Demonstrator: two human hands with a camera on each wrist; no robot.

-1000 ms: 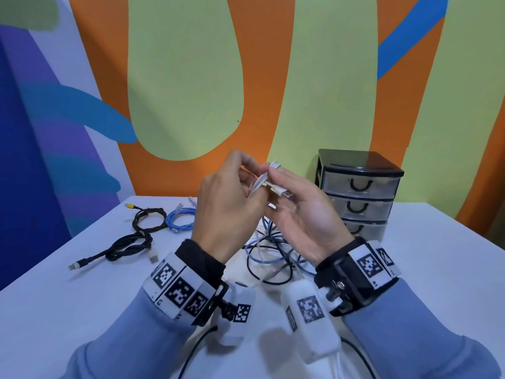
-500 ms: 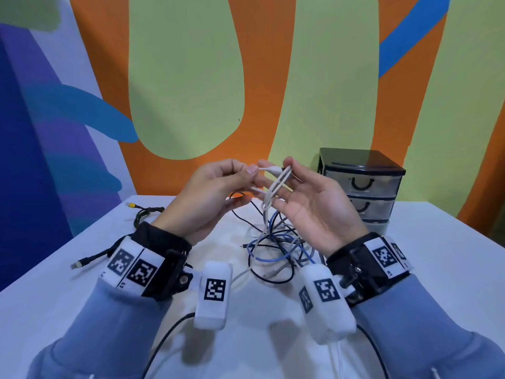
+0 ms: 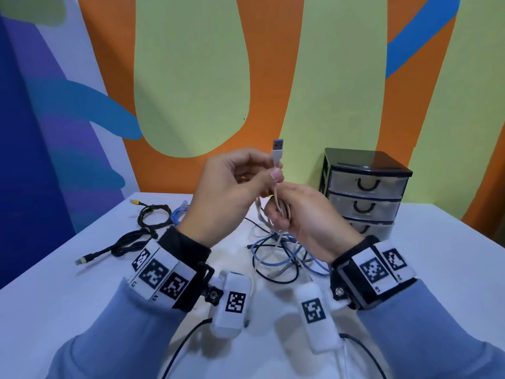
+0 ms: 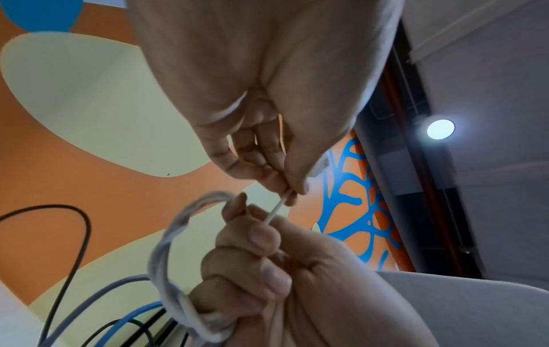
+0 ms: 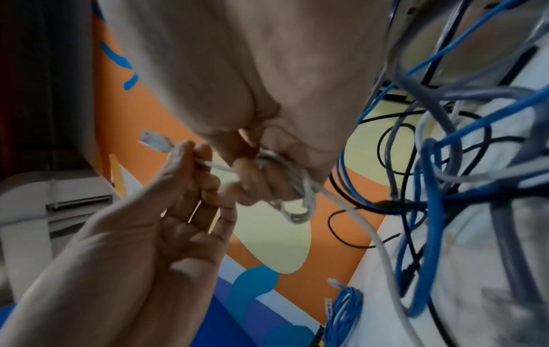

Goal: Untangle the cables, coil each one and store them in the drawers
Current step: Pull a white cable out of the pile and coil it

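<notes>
While left hand [image 3: 232,192] pinches plug end — white cable [image 3: 276,206] loops in right hand [image 3: 306,214].

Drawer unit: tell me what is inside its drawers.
The drawer unit has three translucent drawers, all shut. Nothing can be made out through their cloudy fronts. The right hand covers part of the lowest drawer, so its contents stay unknown.

Two hands, left hand [image 3: 226,198] and right hand [image 3: 306,220]; one drawer unit [image 3: 364,192] with three drawers; left of it, one black cable [image 3: 128,239], one coiled blue cable [image 3: 179,214], one tangled pile [image 3: 281,258]
</notes>
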